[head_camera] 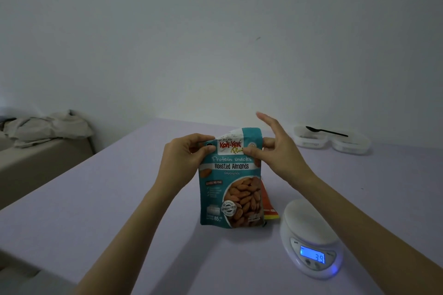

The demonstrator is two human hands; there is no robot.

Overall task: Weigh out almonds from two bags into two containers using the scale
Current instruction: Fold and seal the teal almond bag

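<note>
The teal almond bag stands upright near the centre of the pale lilac table, its printed front facing the camera: "Roasted Almonds", an "UNSALTED" seal and a photograph of almonds. Its top strip is white and curls toward the far side.

The left hand is closed on the bag's upper left corner, thumb in front and fingers behind. The right hand pinches the upper right edge between thumb and a bent finger; its remaining fingers are spread open and raised above the bag.

Behind the teal bag, on its right, an orange bag lies on the table, mostly hidden. Right of it, nearer the camera, sits the white scale; its platform is bare and its blue display reads 3.9. Two white containers stand side by side at the far right by the wall, with a black spoon resting across them.

The right forearm crosses above the table just beside the scale. The table's left half is open surface up to its left edge. Beyond that edge, crumpled cloth lies on a lower surface.
</note>
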